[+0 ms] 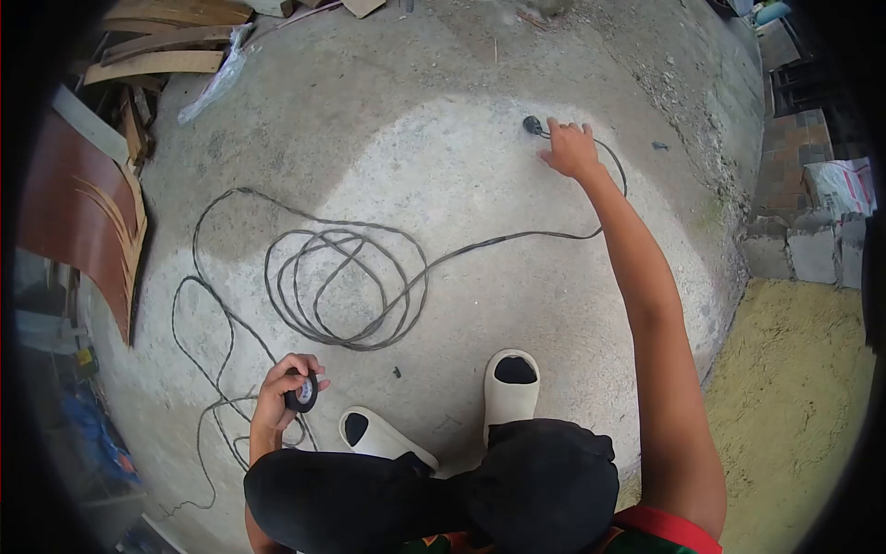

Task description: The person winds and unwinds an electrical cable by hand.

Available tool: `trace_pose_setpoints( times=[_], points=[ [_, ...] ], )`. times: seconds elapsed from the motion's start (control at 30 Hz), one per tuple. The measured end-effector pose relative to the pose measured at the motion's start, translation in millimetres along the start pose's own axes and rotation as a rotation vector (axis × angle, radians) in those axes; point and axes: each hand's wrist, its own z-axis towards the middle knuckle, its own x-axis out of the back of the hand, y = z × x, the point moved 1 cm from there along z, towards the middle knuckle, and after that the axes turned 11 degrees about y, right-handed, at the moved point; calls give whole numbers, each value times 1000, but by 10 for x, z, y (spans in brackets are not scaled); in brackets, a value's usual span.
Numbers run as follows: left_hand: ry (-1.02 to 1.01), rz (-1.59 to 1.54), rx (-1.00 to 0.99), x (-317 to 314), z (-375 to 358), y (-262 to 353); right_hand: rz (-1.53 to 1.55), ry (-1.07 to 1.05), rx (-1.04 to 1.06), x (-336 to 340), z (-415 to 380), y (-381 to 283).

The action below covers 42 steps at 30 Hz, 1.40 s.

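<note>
Blk trousers (544, 475), red-edged dk sleeve (678, 526), cream slip-ons (502, 402).

Right hand (570, 150): over the dark cord (480, 245), just beside its plug (532, 125), toward the concrete floor's (517, 295) far edge; grip unclear.
Left hand (275, 392): fingers curled round a roll of black tape (303, 391), toward the near edge.
Cord: loosely coiled mid-floor, looping further toward the left edge.
Boards (161, 63): piled at the far left corner.

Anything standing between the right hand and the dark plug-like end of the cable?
Nothing visible does: the right hand is right beside the plug-like end, and only the cable itself runs from that end toward the hand.
</note>
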Motion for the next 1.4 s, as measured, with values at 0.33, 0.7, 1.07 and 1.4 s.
trace_pose_setpoints(
  times=[0.33, 0.7, 1.07, 1.4],
  points=[
    [83, 810, 277, 161, -3675, 91, 874, -172, -541, 2314, -1141, 774],
    [-2, 672, 254, -1181, -6132, 2165, 1392, 239, -974, 6427, -1771, 1158],
    [81, 726, -105, -2813, -5393, 3428, 1129, 333, -1022, 7139, -2370, 1784],
    [-84, 747, -536, -2911, -5241, 3550, 1104, 364, -1197, 7030, -2965, 1851]
  ],
)
